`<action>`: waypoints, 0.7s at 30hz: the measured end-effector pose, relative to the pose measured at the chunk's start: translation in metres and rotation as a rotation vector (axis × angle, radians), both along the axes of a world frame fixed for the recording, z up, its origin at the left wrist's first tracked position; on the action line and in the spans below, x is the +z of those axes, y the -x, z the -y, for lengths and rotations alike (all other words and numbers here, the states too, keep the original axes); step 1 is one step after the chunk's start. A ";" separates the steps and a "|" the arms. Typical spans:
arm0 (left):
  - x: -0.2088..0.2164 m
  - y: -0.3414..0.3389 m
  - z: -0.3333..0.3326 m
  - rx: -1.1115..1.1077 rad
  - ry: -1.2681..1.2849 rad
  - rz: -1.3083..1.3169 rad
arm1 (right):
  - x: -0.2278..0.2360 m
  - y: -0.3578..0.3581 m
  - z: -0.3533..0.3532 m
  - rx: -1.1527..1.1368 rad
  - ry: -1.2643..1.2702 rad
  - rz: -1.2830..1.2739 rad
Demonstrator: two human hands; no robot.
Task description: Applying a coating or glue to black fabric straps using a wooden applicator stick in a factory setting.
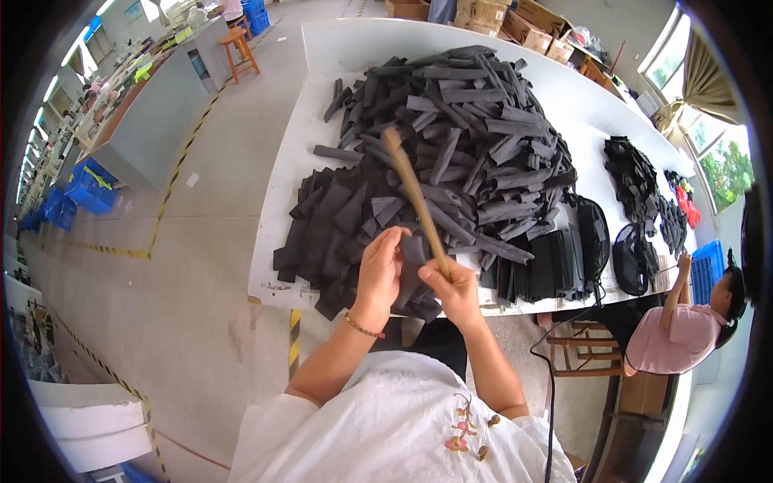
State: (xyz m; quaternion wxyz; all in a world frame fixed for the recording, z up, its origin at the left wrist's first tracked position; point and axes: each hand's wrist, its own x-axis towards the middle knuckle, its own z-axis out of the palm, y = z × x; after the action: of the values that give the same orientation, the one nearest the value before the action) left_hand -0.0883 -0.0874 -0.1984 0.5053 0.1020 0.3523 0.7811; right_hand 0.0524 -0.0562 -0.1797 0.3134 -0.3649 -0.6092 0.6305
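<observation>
My left hand (380,272) is closed around a dark grey fabric piece (414,259) in front of me. Close beside it, my right hand (452,293) grips the lower end of a wooden stick (416,193). The stick slants up and away to the left, over the fabric pile. My right thumb lies near the fabric's edge; whether it pinches the cloth as well I cannot make out. Beyond both hands spreads a large heap of dark, rolled or folded fabric pieces (459,105). Flatter dark pieces (322,221) lie nearer, left of my hands.
The white table (270,270) has a raised back edge. To the right are a row of upright black pieces (555,262) and a black mesh bag (592,233). Farther right a co-worker in pink (672,338) sits by a blue crate (707,266). A black cable (551,378) hangs beside me.
</observation>
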 end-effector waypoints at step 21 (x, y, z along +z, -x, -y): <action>-0.070 0.082 0.103 0.283 0.435 -0.219 | 0.049 0.089 -0.274 -0.519 -0.132 -0.267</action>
State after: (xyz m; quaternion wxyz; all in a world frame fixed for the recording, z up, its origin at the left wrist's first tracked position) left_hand -0.1705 -0.1907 -0.2686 0.3603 0.0247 0.5747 0.7344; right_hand -0.0365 0.2174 -0.1312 0.5645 -0.4008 -0.4888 0.5308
